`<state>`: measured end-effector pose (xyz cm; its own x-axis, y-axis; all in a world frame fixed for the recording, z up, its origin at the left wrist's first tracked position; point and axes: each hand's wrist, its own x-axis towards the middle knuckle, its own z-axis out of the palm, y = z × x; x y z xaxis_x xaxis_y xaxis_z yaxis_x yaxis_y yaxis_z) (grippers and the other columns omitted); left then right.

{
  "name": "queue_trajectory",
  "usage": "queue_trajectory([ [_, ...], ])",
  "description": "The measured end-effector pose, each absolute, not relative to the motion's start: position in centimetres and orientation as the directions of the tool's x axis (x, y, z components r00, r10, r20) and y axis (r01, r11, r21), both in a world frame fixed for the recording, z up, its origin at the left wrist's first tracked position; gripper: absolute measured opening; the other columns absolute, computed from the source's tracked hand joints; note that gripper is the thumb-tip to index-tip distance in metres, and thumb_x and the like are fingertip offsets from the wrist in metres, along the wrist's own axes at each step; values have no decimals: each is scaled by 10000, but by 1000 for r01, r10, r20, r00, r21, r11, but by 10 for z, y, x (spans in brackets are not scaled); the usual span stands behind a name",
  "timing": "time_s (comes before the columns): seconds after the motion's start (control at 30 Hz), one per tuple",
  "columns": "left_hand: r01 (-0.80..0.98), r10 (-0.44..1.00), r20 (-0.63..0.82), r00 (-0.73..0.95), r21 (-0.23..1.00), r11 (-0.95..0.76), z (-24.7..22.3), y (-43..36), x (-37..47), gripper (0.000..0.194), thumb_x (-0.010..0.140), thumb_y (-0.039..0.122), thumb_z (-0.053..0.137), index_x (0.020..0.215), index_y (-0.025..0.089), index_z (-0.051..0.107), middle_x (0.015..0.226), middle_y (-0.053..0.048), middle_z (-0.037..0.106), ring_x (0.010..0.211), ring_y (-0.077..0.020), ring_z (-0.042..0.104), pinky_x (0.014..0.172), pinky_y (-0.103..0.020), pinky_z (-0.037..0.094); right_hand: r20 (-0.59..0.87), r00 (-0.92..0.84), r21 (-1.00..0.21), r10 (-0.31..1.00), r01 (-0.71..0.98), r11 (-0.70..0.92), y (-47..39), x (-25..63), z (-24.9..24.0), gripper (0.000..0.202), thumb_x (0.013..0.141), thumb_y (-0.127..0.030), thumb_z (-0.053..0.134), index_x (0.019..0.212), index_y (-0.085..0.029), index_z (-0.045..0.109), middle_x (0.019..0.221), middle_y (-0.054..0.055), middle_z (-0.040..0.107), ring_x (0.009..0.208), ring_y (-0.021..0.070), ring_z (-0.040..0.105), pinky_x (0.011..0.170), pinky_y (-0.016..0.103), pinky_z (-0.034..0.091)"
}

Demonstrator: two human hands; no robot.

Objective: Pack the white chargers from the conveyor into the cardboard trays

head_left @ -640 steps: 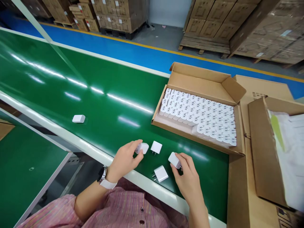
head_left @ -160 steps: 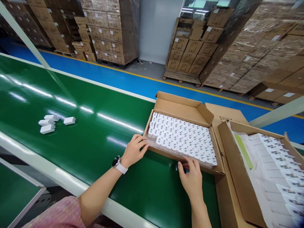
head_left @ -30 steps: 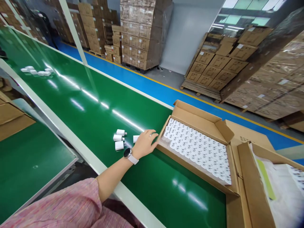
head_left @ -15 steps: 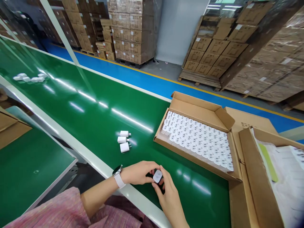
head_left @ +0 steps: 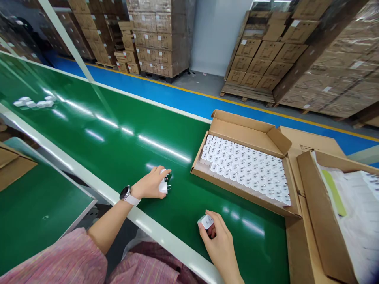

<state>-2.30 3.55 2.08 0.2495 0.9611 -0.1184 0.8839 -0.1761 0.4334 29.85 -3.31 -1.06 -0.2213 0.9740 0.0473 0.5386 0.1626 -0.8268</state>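
My left hand, a watch on its wrist, is closed around a short row of white plug chargers on the green work surface. Their metal pins stick out to the right, and the fingers hide part of the row. Nearer to me, my right hand pinches a single white charger between thumb and fingers, its flat printed end facing up. Beyond that hand lies an open cardboard box, filled with rows of white chargers standing pins up, with a gap at the near left corner.
At the right, a second carton holds white wrapping and more chargers. A small group of white chargers lies far left on the surface. Pallets of stacked cartons stand beyond the blue floor strip.
My left hand has left the charger held in front of me and moved left onto the row of chargers. My right hand keeps its charger, now tilted and slightly farther right.
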Motion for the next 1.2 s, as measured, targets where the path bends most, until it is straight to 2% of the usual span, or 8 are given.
queue_trajectory([
  [0.23,574,967,22,255,801,-170,-1,-9,49,1105,741,328,846,1627,252,189,1547,-169,346,1446,-360,425,1211,-524,398,7,-294,-846,956,508,163,-34,289,-2,327,985,-348,534,1285,-239,607,1218,107,684,727,182,651,646,309,574],
  [0.43,622,935,48,352,735,-272,-15,-31,86,1145,711,329,938,1612,307,232,1594,-175,378,1522,-405,350,1218,-614,378,9,-499,-768,867,551,325,-35,288,3,536,918,-227,551,1449,-291,522,1400,72,636,1191,245,677,954,354,590],
  [0.57,695,933,89,349,643,-322,-10,-32,74,922,756,407,915,1507,300,391,1455,-139,578,1451,-386,475,1193,-639,393,115,-429,-683,896,621,385,-43,286,-9,460,954,-304,592,1410,-266,547,1317,79,697,1098,248,729,824,324,622],
  [0.67,685,943,104,316,663,-302,-6,-35,67,740,821,342,870,1427,273,449,1432,-143,604,1366,-338,573,1112,-530,510,215,-356,-632,909,659,407,-49,281,-14,342,1005,-364,563,1319,-235,608,1217,96,741,1028,249,752,737,304,613],
  [0.8,644,927,15,374,715,-271,3,-30,63,686,822,252,858,1385,258,466,1426,-131,614,1314,-309,612,1098,-480,522,233,-299,-628,925,680,378,-56,285,-12,336,1020,-399,543,1292,-224,634,1192,112,751,1001,254,759,729,308,607],
  [0.97,586,830,-48,556,731,-350,12,0,67,1011,699,321,944,1532,277,373,1538,-150,508,1411,-353,519,1097,-465,495,169,-269,-661,948,683,311,-60,296,-10,396,996,-429,541,1327,-232,634,1205,117,744,1016,274,751,775,350,620],
  [1.1,541,736,-84,672,735,-410,11,17,80,448,813,468,851,1168,267,666,1222,-66,693,1075,-268,695,937,-353,527,104,-214,-759,971,614,217,-56,302,-14,402,967,-487,585,1267,-241,689,1209,121,740,1035,289,735,801,364,617],
  [1.2,396,830,-56,555,895,-204,10,21,84,531,782,645,818,1079,228,678,1058,-63,690,930,-233,682,814,-321,530,-39,-43,-916,998,401,-19,-48,313,-14,493,918,-549,663,1280,-215,684,1179,132,739,935,274,732,736,350,609],
])
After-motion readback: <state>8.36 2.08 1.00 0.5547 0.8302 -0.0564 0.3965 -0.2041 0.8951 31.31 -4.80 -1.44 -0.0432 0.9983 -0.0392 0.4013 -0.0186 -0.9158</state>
